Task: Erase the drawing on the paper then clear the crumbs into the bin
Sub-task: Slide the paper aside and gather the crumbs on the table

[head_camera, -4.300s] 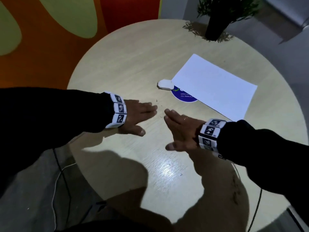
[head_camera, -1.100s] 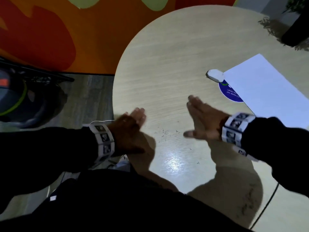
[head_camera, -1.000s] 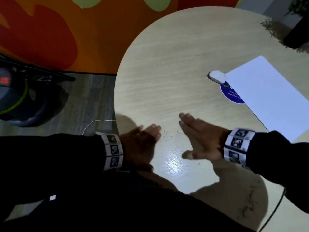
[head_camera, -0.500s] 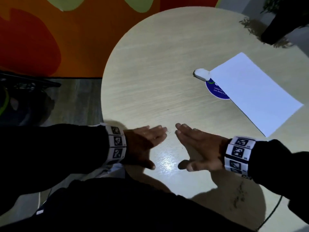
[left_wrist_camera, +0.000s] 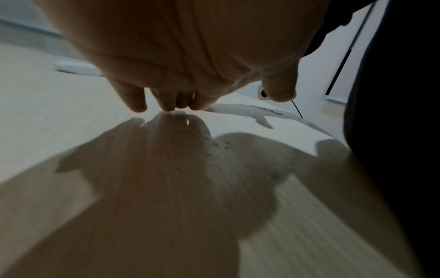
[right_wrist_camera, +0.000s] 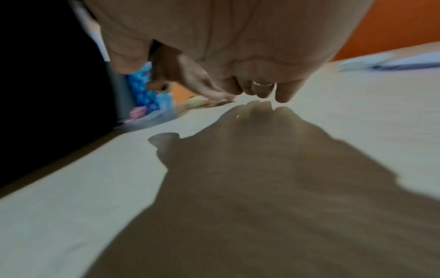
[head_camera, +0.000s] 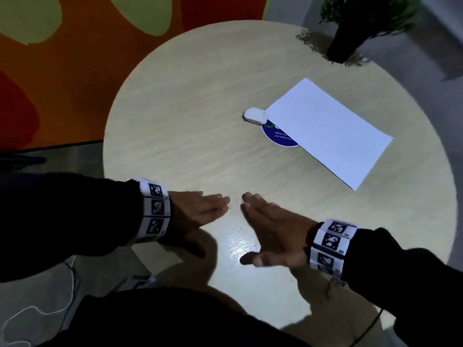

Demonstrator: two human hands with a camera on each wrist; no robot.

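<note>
Two hands flat on round wooden desk, fingers straight: left hand (head_camera: 198, 211), right hand (head_camera: 273, 229). Crumbs (left_wrist_camera: 215, 144) between fingertips. Paper (head_camera: 328, 131), eraser (head_camera: 254, 115) beyond. Bin now out of view; hands closer together.

Blank white paper (head_camera: 328, 132) flat on table, white eraser (head_camera: 254, 115) touching its corner
</note>
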